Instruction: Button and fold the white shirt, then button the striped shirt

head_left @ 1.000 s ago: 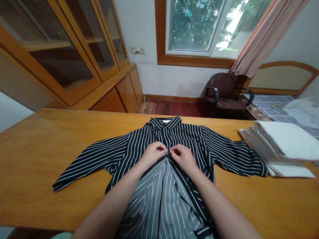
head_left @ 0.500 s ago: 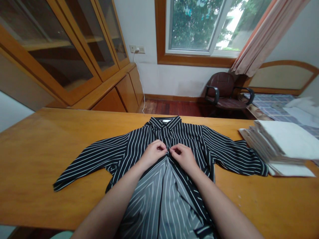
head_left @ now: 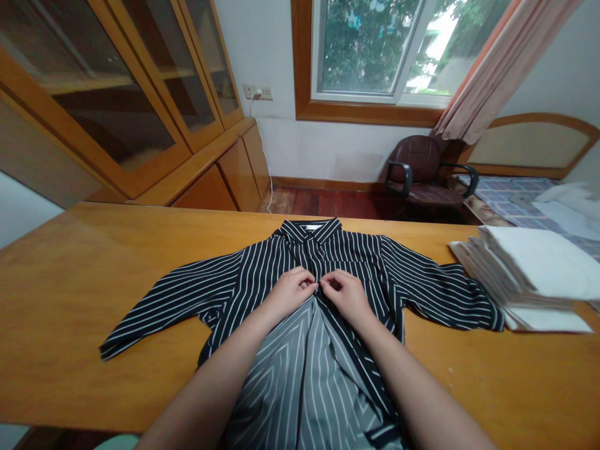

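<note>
A black shirt with white stripes [head_left: 225, 289] lies spread on the wooden table [head_left: 70, 281], collar at the far side and sleeves out to both sides. Below the chest its front hangs open and shows the grey inside. My left hand [head_left: 288, 292] pinches the left front edge at the placket. My right hand [head_left: 344, 295] pinches the right front edge. The fingertips of both hands meet at the middle of the shirt, just under the closed upper part.
A stack of folded white cloth [head_left: 529, 275] sits at the table's right end. Beyond the table are a brown armchair [head_left: 422, 172], a bed with a checked cover [head_left: 525, 197], glass-door cabinets [head_left: 117, 106] along the left wall and a window.
My hands have stayed at the placket with only small finger movements. The shirt has not shifted.
</note>
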Tool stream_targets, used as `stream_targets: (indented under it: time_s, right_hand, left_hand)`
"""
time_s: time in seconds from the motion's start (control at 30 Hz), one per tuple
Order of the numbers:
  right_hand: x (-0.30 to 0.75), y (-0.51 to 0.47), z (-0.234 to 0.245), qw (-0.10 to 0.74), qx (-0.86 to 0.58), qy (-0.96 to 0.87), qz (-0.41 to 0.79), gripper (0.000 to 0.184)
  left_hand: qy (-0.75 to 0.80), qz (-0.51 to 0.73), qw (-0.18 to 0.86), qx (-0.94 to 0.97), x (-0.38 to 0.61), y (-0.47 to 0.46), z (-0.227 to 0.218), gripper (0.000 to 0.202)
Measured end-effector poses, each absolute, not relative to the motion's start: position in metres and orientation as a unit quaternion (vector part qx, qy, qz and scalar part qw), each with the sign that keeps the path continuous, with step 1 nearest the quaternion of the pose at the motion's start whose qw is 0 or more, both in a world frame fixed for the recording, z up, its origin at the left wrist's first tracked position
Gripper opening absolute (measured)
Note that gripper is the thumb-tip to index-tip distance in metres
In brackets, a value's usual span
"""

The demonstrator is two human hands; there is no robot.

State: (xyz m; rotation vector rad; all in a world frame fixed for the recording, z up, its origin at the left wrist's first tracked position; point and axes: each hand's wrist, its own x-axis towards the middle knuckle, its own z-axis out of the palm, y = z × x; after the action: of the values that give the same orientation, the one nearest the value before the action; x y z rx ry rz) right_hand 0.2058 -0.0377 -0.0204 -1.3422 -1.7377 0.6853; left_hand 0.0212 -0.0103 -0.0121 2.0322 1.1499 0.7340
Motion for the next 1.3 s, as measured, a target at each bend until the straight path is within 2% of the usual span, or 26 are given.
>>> stream_targets:
  time_s: [0.17, 0.57, 1.3]
  right_hand:
    - [0.2065, -0.0365, -0.0224, 0.403, -0.523, -0.702, 0.267, 0.013]
    - [0.2083, -0.0376, -0.0174, 0.415, -0.527, -0.687, 0.278, 0.010]
    - [0.2072, -0.0383, -0.0214, 0.353, -0.507, -0.739, 0.269, 0.009]
  left_hand:
    - [0.447, 0.262, 0.327, 0.790, 0.0220, -0.0091, -0.0142, 0.011]
    - [0.467, 0.292, 0.404, 0.730, 0.0174, -0.0041, -0.0138, 0.015]
    - [0.462, 0.304, 0.438, 0.709, 0.0171, -0.0028, -0.0140, 0.016]
